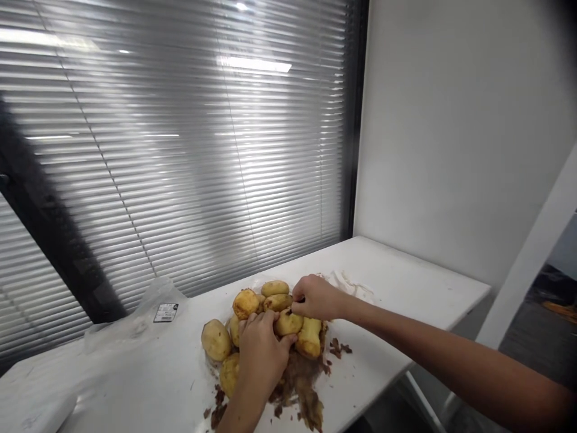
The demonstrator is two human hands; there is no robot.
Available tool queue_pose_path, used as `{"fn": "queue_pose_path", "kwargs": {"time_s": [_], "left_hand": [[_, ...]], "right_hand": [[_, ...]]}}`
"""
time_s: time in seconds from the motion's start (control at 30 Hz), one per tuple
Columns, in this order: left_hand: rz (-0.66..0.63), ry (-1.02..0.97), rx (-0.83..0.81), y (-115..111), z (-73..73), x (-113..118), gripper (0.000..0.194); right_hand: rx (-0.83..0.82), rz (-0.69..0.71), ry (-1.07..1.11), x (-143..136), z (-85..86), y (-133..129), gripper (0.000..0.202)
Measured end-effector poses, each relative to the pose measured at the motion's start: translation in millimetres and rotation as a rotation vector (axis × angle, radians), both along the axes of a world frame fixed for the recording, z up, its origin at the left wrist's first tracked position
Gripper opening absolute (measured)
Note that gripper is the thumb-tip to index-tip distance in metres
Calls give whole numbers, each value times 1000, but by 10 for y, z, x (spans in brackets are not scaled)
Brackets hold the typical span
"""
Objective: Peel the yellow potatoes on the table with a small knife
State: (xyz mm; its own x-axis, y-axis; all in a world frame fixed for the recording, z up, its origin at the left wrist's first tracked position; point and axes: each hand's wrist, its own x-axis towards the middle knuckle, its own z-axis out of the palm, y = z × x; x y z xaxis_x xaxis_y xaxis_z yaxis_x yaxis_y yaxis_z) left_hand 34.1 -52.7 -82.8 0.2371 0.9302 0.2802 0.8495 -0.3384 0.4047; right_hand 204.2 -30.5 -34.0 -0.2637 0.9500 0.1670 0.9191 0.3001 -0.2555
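My left hand (262, 347) is closed around a potato (288, 323), steadying it on the pile with fingers and thumb at its left side. From the right, my right hand (315, 297) reaches over in a fist against the top of that potato. A small dark bit shows at its fingertips, too little to name. Right beside the held potato lies a peeled yellow potato (309, 338). Behind it are another potato (274, 288) and a partly peeled one (246, 303). A larger pale potato (216, 340) sits at the far left of the pile.
Brown peelings (300, 385) are strewn under and in front of the pile on the white table (383, 270). A clear plastic bag (135, 313) with a label lies at the back left. Window blinds (180, 150) and a wall (451, 120) bound the table.
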Motion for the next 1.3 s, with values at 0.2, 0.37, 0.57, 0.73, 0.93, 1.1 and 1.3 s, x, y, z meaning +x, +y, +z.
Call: {"fn": "queue_pose_path", "kwargs": {"time_s": [0.2,0.37,0.57,0.73,0.93,1.1,1.3], "left_hand": [[-5,1,2,2,16,0,27],[-1,-6,6,-8,27,0,27],[-4,-7,7,-6,23,3,28],[-4,-19,-12,-15,28,-5,27],[16,-68,-63,-28,19,-2,27],[33,-109,-108,-49,33,13,27],[63,-99,-192,-45,35,27,31]], "right_hand": [[7,-4,23,42,-8,-10,14],[23,-6,55,62,-33,-9,15],[28,3,159,95,-108,65,13],[-7,57,375,204,-167,135,21],[-16,199,577,321,-294,169,35],[-86,322,774,377,-427,331,33],[-133,319,856,421,-619,510,34]]}}
